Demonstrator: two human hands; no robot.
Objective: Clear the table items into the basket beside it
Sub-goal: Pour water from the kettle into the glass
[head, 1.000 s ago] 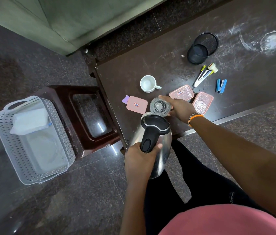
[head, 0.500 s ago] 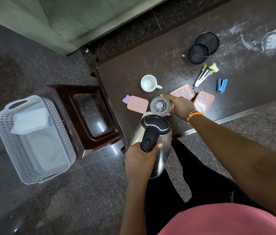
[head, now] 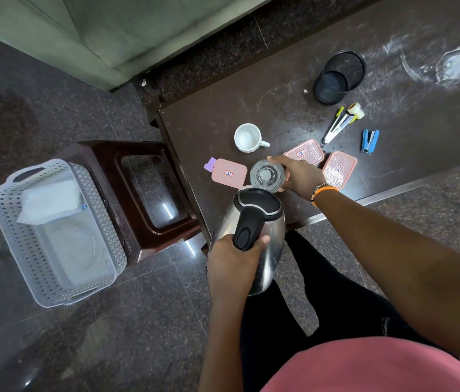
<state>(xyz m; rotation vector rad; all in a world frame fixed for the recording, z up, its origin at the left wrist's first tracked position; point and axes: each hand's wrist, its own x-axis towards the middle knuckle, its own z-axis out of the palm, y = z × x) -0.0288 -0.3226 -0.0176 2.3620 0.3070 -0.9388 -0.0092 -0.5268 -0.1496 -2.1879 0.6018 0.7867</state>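
Observation:
My left hand (head: 233,254) grips the black handle of a steel kettle (head: 262,241), held off the near-left corner of the dark table (head: 279,80). My right hand (head: 301,176) is closed around a clear glass (head: 267,175) just beyond the kettle. On the table lie a white mug (head: 247,137), three pink boxes (head: 229,174) (head: 305,151) (head: 339,168), pens with a tape roll (head: 342,123), a blue stapler (head: 369,140) and a black mesh cup (head: 337,77). The white basket (head: 8,227) stands on the floor at the left, holding a white packet (head: 50,202).
A dark brown stool (head: 144,190) stands between the basket and the table. A green wall (head: 96,26) runs along the far side. My dark trousers and pink shirt fill the lower right. Granite floor lies around the basket.
Almost nothing has moved. My right hand with the glass has shifted very slightly; the kettle stays in my left hand at the same spot.

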